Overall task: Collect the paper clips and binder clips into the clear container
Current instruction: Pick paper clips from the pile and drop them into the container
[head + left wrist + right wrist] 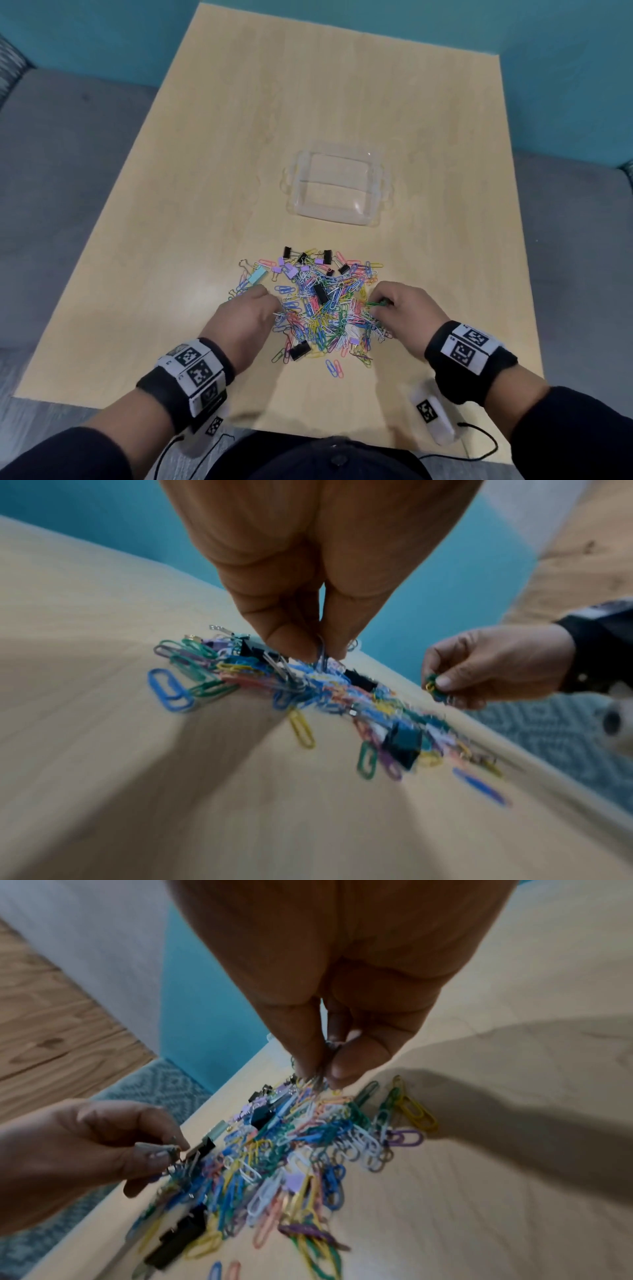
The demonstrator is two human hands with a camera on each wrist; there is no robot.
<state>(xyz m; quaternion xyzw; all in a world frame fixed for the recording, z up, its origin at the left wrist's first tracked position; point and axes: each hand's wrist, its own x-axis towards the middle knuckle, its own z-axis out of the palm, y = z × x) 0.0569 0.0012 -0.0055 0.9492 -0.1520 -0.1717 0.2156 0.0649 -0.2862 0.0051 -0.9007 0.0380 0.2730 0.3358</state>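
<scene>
My left hand (247, 310) and right hand (399, 305) each pinch paper clips at the clip pile (318, 305), mid-table. Clear container (337, 183) stands just beyond, bare wooden table (239, 137) around it.

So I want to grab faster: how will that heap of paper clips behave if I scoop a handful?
The paper clip pile looks interlocked, so a scoop will probably drag chains along. The clips are thin wire, likely light and slippery; some may drop. Each hand, left and right, pinches only a few.
</scene>
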